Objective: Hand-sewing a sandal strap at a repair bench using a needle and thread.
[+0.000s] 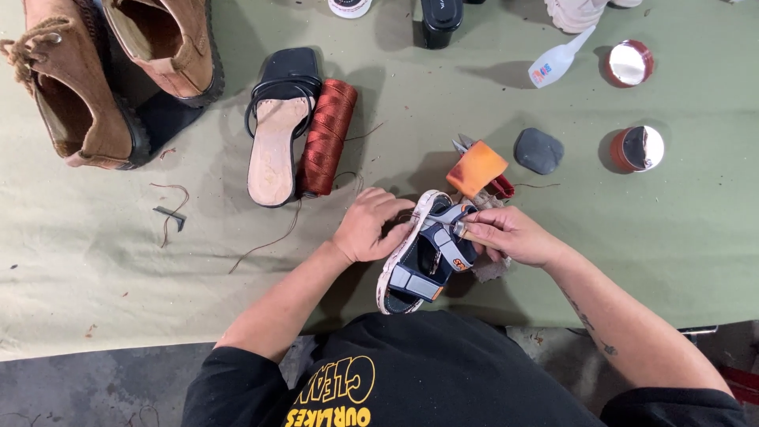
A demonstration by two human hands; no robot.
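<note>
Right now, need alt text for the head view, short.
A person's left hand grips the sole of a small blue and grey sandal while the right hand pinches a small tool at its strap, over a green cloth-covered table. Around them lie a red thread spool, a black slipper and brown shoes.

Counter (95, 261): matt green cloth, creased. Child's sandal (427, 253): woven grey-blue straps, scuffed white rubbery sole. Brown boots (87, 87), ten o'clock: napped suede. Thread spool (326, 134): glossy rust-red cord. Tins (639, 148), two o'clock: shiny metal.
</note>
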